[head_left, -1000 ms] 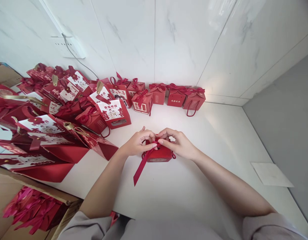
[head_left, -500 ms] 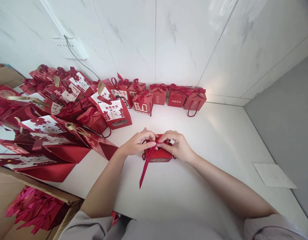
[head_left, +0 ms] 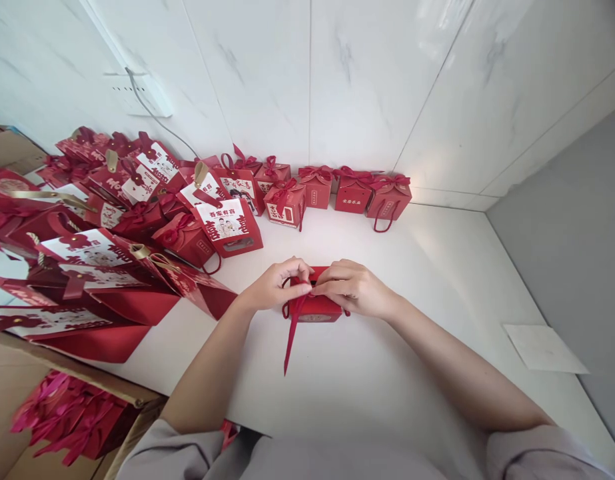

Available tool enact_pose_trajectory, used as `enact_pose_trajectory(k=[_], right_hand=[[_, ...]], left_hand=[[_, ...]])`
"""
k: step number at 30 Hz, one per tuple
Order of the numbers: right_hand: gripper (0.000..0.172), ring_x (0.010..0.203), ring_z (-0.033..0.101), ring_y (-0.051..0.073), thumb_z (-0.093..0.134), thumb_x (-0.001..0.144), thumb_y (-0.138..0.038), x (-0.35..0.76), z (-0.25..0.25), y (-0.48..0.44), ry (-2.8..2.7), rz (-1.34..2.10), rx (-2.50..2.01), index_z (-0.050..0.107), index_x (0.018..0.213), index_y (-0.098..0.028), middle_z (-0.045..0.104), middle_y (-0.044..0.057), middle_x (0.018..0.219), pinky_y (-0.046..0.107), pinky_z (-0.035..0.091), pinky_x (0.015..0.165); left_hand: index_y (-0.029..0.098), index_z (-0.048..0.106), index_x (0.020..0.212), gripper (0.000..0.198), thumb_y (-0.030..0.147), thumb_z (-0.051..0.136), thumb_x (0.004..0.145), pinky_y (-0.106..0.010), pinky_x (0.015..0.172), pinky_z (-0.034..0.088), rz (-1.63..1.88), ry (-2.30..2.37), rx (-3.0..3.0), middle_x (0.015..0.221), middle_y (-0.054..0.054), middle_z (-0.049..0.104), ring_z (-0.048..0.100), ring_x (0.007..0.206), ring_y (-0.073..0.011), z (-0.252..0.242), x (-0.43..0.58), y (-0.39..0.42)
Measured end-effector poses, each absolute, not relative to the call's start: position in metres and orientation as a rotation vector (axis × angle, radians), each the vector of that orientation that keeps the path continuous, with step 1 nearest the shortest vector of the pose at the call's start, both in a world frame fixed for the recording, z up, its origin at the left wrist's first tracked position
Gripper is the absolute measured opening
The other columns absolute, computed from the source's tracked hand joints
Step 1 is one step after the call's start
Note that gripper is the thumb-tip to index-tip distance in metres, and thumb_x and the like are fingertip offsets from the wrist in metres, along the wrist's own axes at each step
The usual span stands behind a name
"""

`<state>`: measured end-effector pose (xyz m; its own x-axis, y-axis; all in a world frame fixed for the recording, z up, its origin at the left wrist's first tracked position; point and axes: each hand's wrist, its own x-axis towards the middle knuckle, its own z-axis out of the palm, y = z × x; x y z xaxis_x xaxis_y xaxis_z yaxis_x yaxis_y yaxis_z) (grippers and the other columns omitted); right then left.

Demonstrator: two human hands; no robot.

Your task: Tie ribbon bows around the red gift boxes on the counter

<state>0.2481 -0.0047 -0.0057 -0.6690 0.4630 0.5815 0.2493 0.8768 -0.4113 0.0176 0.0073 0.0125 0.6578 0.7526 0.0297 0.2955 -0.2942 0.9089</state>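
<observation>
A small red gift box point(head_left: 317, 309) stands on the white table point(head_left: 367, 373) straight in front of me. Both my hands rest on its top. My left hand point(head_left: 274, 285) pinches a dark red ribbon point(head_left: 291, 333) at the box's top, and the ribbon's loose tail hangs down the front onto the table. My right hand point(head_left: 354, 288) has its fingers closed on the same ribbon, fingertips meeting those of the left hand over the middle of the box.
A row of tied red gift boxes point(head_left: 352, 192) lines the marble wall at the back. A large heap of red boxes and bags point(head_left: 102, 233) fills the left side. A cardboard carton of red ribbons point(head_left: 62, 420) sits at lower left. A white sheet point(head_left: 544, 348) lies at right.
The ribbon's hanging tail has swung from slanting left to nearly straight down. My right hand's fingers have moved left across the box top and closed in toward my left hand.
</observation>
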Motion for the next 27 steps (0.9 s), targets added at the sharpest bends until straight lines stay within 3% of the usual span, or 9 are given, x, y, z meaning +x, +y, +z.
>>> enact_pose_trajectory(k=[4, 6, 8, 10, 12, 15, 17, 23, 27], right_hand=[[0.026, 0.086, 0.062, 0.018, 0.049, 0.094, -0.018, 0.250, -0.003, -0.004, -2.330, 0.542, -0.544, 0.070, 0.106, -0.028, 0.070, 0.005, 0.098, 0.035, 0.047, 0.079], [0.023, 0.090, 0.062, 0.019, 0.051, 0.094, -0.020, 0.250, -0.002, -0.004, -2.310, 0.623, -0.567, 0.070, 0.106, -0.029, 0.071, 0.005, 0.101, 0.037, 0.047, 0.082], [0.019, 0.090, 0.063, 0.020, 0.054, 0.093, -0.023, 0.249, -0.002, -0.003, -2.281, 0.687, -0.599, 0.070, 0.102, -0.028, 0.072, 0.004, 0.099, 0.038, 0.046, 0.084], [0.014, 0.087, 0.063, 0.020, 0.057, 0.092, -0.024, 0.249, -0.004, -0.003, -2.253, 0.736, -0.638, 0.069, 0.099, -0.026, 0.073, 0.004, 0.095, 0.038, 0.046, 0.084], [0.012, 0.085, 0.063, 0.019, 0.058, 0.091, -0.024, 0.248, -0.005, -0.003, -2.231, 0.760, -0.663, 0.069, 0.097, -0.026, 0.073, 0.004, 0.092, 0.038, 0.046, 0.084], [0.011, 0.084, 0.063, 0.018, 0.059, 0.090, -0.021, 0.247, -0.006, -0.003, -2.211, 0.761, -0.679, 0.068, 0.095, -0.025, 0.073, 0.002, 0.090, 0.037, 0.045, 0.084], [0.011, 0.082, 0.062, 0.018, 0.059, 0.090, -0.021, 0.247, -0.005, -0.004, -2.211, 0.756, -0.686, 0.068, 0.094, -0.025, 0.073, 0.002, 0.089, 0.037, 0.045, 0.083], [0.010, 0.080, 0.062, 0.018, 0.059, 0.090, -0.021, 0.246, -0.005, -0.004, -2.206, 0.737, -0.678, 0.068, 0.092, -0.025, 0.072, 0.002, 0.086, 0.036, 0.045, 0.082], [0.011, 0.082, 0.062, 0.018, 0.059, 0.089, -0.019, 0.246, -0.004, -0.005, -2.224, 0.727, -0.693, 0.068, 0.092, -0.025, 0.072, 0.002, 0.087, 0.036, 0.044, 0.083]], left_hand=[[0.018, 0.054, 0.094, 0.020, 0.030, 0.065, 0.082, -0.028, 0.072, 0.046, 0.555, 0.814, 1.912, 0.091, -0.003, 0.061, 0.058, 0.079, -0.0139, 0.015, 0.018, 0.005], [0.019, 0.056, 0.094, 0.015, 0.026, 0.063, 0.083, -0.034, 0.087, 0.047, 0.550, 0.821, 2.011, 0.091, -0.003, 0.064, 0.061, 0.082, -0.0146, 0.019, 0.019, 0.003], [0.020, 0.059, 0.091, 0.008, 0.021, 0.060, 0.083, -0.042, 0.105, 0.038, 0.558, 0.863, 2.146, 0.088, 0.000, 0.066, 0.062, 0.079, -0.0134, 0.026, 0.020, 0.000], [0.021, 0.060, 0.089, 0.008, 0.017, 0.056, 0.083, -0.046, 0.114, 0.028, 0.567, 0.918, 2.270, 0.084, 0.003, 0.067, 0.060, 0.070, -0.0108, 0.032, 0.022, -0.005], [0.021, 0.060, 0.091, 0.013, 0.014, 0.054, 0.083, -0.043, 0.109, 0.036, 0.578, 0.980, 2.345, 0.084, 0.003, 0.067, 0.058, 0.067, -0.0104, 0.036, 0.025, -0.012], [0.021, 0.059, 0.094, 0.016, 0.012, 0.052, 0.084, -0.030, 0.081, 0.050, 0.570, 1.069, 2.418, 0.089, 0.001, 0.067, 0.060, 0.076, -0.0136, 0.037, 0.029, -0.021], [0.021, 0.058, 0.095, 0.016, 0.011, 0.051, 0.085, -0.027, 0.070, 0.048, 0.563, 1.104, 2.496, 0.089, -0.001, 0.067, 0.060, 0.077, -0.0146, 0.035, 0.030, -0.025], [0.020, 0.054, 0.092, 0.014, 0.008, 0.047, 0.087, -0.028, 0.070, 0.046, 0.621, 1.155, 2.724, 0.087, -0.001, 0.066, 0.061, 0.078, -0.0157, 0.030, 0.034, -0.035], [0.019, 0.054, 0.091, 0.014, 0.009, 0.044, 0.088, -0.027, 0.060, 0.043, 0.509, 1.327, 2.742, 0.086, -0.002, 0.063, 0.059, 0.069, -0.0151, 0.034, 0.042, -0.038]])
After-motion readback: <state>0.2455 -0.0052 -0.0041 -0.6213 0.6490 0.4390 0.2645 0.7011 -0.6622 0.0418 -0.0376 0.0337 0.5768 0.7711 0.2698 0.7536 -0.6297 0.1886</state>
